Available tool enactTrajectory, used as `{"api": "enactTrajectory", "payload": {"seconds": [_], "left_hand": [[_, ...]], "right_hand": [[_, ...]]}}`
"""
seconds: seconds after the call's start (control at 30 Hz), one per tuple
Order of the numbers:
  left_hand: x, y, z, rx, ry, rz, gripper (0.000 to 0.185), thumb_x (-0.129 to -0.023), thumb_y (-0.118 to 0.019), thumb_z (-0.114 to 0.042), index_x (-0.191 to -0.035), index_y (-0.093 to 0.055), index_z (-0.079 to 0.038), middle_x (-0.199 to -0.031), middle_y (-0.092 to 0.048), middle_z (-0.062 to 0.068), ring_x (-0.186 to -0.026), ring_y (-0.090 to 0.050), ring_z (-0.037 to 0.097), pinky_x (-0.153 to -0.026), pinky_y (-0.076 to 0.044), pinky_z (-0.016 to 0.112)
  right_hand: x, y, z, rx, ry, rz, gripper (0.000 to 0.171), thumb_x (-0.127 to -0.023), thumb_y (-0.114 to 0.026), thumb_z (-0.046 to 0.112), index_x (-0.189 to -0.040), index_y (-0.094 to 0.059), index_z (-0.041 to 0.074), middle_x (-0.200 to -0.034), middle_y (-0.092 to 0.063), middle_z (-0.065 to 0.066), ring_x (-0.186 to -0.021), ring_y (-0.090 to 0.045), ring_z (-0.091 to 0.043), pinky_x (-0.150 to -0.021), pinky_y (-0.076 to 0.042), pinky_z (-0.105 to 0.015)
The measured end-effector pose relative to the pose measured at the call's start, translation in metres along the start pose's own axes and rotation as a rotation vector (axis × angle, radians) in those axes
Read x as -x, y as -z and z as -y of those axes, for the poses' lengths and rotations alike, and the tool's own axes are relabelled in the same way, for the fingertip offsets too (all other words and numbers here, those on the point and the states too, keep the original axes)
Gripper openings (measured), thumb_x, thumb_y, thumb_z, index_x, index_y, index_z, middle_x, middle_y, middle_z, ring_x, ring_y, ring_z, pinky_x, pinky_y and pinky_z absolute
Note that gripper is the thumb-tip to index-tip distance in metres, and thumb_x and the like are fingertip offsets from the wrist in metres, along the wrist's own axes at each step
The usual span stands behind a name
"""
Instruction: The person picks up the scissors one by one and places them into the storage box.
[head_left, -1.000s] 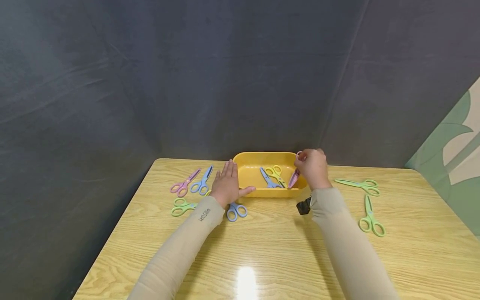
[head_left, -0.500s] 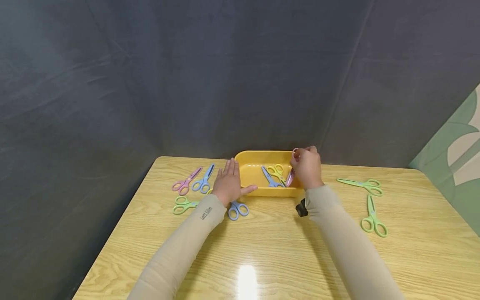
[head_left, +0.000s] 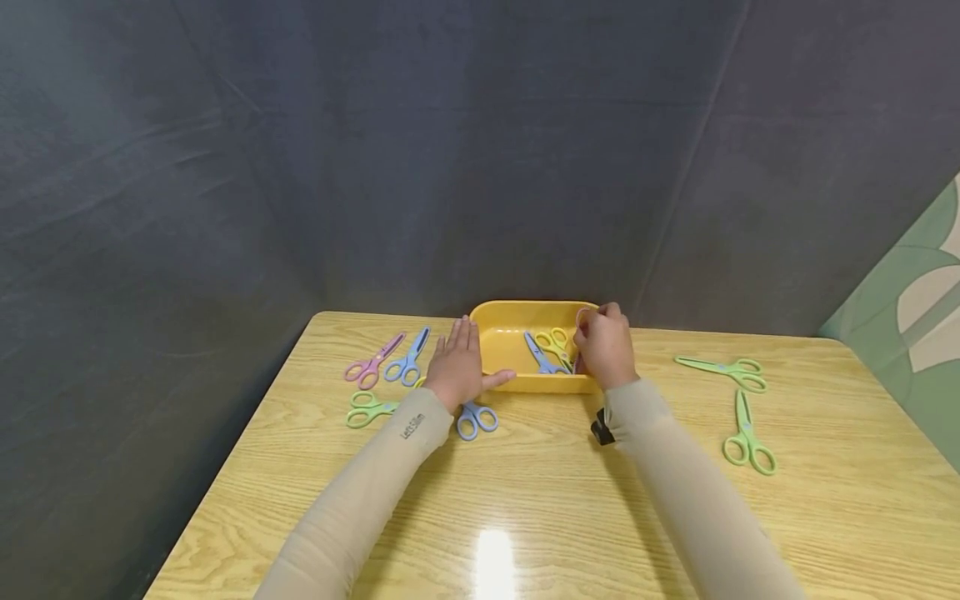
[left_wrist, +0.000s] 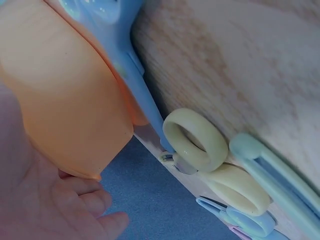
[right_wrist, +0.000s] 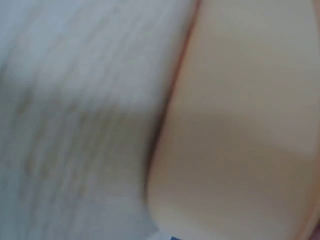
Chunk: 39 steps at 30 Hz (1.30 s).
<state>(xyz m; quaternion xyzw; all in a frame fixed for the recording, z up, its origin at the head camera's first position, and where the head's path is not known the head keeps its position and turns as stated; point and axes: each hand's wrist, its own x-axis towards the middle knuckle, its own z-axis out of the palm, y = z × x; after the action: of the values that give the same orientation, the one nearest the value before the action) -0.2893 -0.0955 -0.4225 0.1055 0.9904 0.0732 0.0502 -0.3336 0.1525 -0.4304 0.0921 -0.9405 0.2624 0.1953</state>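
A yellow tray stands at the table's far edge. Inside it lie blue scissors and yellow scissors. My right hand is over the tray's right end and grips pink scissors, which point down into the tray and are mostly hidden by the hand. My left hand rests flat against the tray's left wall, fingers straight and thumb along the front wall. In the left wrist view the tray wall fills the left, beside a yellow scissor handle.
Left of the tray lie pink scissors, blue scissors, green scissors and another blue pair by my left wrist. Two green pairs lie on the right. The right wrist view is blurred tray wall.
My right hand has moved left and lower into the tray with the pink scissors, hiding more of them. The left hand has stayed put.
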Motion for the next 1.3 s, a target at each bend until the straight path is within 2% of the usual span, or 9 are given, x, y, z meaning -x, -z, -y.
{"api": "enactTrajectory", "payload": {"seconds": [0.33, 0.57, 0.87, 1.07, 1.17, 1.3], "left_hand": [[0.0005, -0.0007, -0.0033, 0.011, -0.004, -0.005, 0.112, -0.092, -0.045, -0.078, -0.16, -0.009, 0.003, -0.168, -0.003, 0.021, -0.156, -0.002, 0.032, -0.123, -0.015, 0.05], [-0.0013, -0.0019, -0.0028, 0.017, -0.001, -0.005, 0.113, -0.092, -0.045, -0.078, -0.16, -0.009, 0.003, -0.168, -0.003, 0.02, -0.156, -0.002, 0.032, -0.123, -0.015, 0.05], [0.0024, 0.0003, -0.001, 0.058, 0.009, -0.001, 0.112, -0.092, -0.05, -0.074, -0.16, -0.007, 0.003, -0.169, -0.002, 0.02, -0.156, 0.001, 0.031, -0.123, -0.013, 0.051], [0.0016, -0.0012, -0.0002, 0.045, 0.002, -0.02, 0.112, -0.091, -0.05, -0.076, -0.16, -0.01, 0.004, -0.168, -0.005, 0.021, -0.156, -0.002, 0.032, -0.123, -0.015, 0.051], [0.0007, -0.0024, -0.0001, 0.04, 0.006, -0.018, 0.113, -0.091, -0.049, -0.076, -0.16, -0.009, 0.003, -0.168, -0.004, 0.021, -0.156, -0.001, 0.031, -0.123, -0.015, 0.05], [0.0003, -0.0026, -0.0005, 0.031, 0.004, -0.021, 0.112, -0.092, -0.049, -0.076, -0.16, -0.008, 0.003, -0.168, -0.004, 0.021, -0.156, -0.002, 0.032, -0.123, -0.015, 0.051]], "right_hand": [[0.0029, -0.0056, -0.0036, 0.046, 0.006, 0.032, 0.01, -0.091, -0.069, 0.002, -0.098, -0.072, -0.005, -0.103, -0.055, -0.027, -0.092, -0.055, -0.045, -0.086, -0.048, -0.055], [0.0031, -0.0041, -0.0015, 0.047, -0.034, 0.087, 0.012, -0.089, -0.068, -0.001, -0.1, -0.072, -0.004, -0.105, -0.053, -0.026, -0.093, -0.053, -0.046, -0.084, -0.048, -0.055], [0.0022, -0.0096, -0.0004, 0.068, -0.019, 0.095, 0.004, -0.082, -0.066, -0.005, -0.082, -0.069, -0.002, -0.106, -0.057, -0.025, -0.093, -0.053, -0.046, -0.083, -0.046, -0.053], [0.0023, -0.0065, 0.0024, 0.1, 0.04, 0.117, 0.012, -0.08, -0.066, -0.005, -0.069, -0.064, 0.001, -0.095, -0.063, -0.021, -0.098, -0.055, -0.041, -0.09, -0.042, -0.054], [0.0027, -0.0047, 0.0042, 0.117, 0.029, 0.153, 0.016, -0.08, -0.066, -0.003, -0.066, -0.061, 0.003, -0.093, -0.063, -0.02, -0.098, -0.055, -0.04, -0.091, -0.042, -0.054], [0.0035, -0.0034, 0.005, 0.123, -0.015, 0.19, 0.017, -0.082, -0.066, 0.0, -0.067, -0.06, 0.005, -0.097, -0.057, -0.022, -0.097, -0.053, -0.043, -0.087, -0.045, -0.051]]}}
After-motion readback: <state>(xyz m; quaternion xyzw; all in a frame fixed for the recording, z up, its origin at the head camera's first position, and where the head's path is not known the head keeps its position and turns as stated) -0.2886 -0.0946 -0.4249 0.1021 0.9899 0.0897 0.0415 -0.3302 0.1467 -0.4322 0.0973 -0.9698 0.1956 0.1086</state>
